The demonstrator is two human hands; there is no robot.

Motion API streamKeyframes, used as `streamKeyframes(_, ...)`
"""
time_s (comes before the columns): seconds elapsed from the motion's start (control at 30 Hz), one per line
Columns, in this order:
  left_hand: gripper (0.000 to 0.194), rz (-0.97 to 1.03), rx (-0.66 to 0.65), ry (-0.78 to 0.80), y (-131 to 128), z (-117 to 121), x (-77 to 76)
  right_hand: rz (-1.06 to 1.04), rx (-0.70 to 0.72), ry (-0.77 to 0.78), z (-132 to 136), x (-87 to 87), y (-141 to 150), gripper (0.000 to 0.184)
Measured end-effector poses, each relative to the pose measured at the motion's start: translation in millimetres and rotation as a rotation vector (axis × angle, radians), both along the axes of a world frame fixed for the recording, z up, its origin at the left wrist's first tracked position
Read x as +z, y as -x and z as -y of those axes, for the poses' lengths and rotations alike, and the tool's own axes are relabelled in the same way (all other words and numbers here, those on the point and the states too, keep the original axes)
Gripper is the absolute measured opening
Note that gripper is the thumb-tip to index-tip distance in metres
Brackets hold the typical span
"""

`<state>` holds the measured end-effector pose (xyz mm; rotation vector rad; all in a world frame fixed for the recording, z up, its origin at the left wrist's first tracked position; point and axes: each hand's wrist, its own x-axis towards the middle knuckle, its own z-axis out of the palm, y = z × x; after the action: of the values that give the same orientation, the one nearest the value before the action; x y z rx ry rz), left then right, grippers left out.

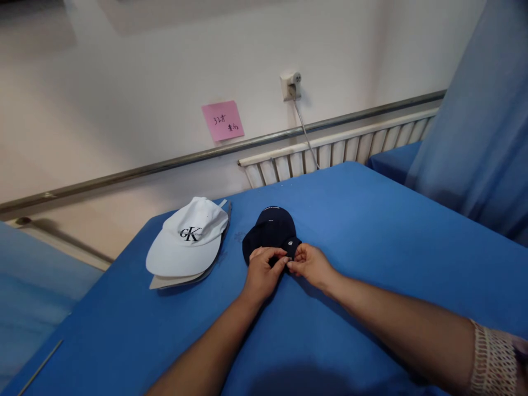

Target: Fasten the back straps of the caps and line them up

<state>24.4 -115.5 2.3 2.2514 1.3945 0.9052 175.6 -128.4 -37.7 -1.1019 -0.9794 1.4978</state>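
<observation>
A dark navy or black baseball cap (270, 234) lies on the blue-covered table, its brim pointing away from me. At its near edge, my left hand (264, 269) pinches the cap's back strap area between thumb and fingers. My right hand (311, 265) grips the strap end from the other side, and the fingertips of both hands almost meet. A small light mark shows on the fabric beside my right fingers. What exactly lies between the fingertips is partly hidden.
To the left, a white cap (193, 236) with black letters rests on other caps. Behind the blue table (371, 231) are a radiator (338, 151), a metal rail (165, 165), a pink note (223, 120) and a plugged socket (291, 86). Blue curtains (482, 126) hang at both sides.
</observation>
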Motion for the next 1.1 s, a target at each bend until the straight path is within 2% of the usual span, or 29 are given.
streamKeyframes(0.23, 0.01, -0.007, -0.027, 0.081, -7, -9, 11.9, 0.091, -0.026, -0.033, -1, -5.3, 3, 0.023)
streamKeyframes(0.3, 0.011, 0.056, -0.048, 0.183, -10, -12, 13.9, 0.122, -0.034, -0.036, -1, -7.0, 3, 0.023)
streamKeyframes(0.43, 0.02, 0.258, -0.11, 0.486, -11, -17, 16.9, 0.126, -0.012, -0.023, 1, -3.7, 3, 0.025)
streamKeyframes(0.5, 0.023, 0.332, -0.106, 0.556, -8, -18, 17.9, 0.106, 0.012, -0.022, 3, 0.1, 2, 0.024)
streamKeyframes(0.7, 0.026, 0.452, -0.111, 0.605, 0, -20, 14.9, 0.059, 0.047, -0.03, 6, 7.6, -1, 0.03)
streamKeyframes(0.97, 0.025, 0.388, -0.175, 0.556, -5, -16, 12.4, 0.054, 0.037, -0.04, 6, 1.6, 1, 0.035)
streamKeyframes(1.1, 0.027, 0.425, -0.128, 0.6, -5, -14, 13.0, 0.024, 0.054, -0.06, 7, 2.5, 2, 0.034)
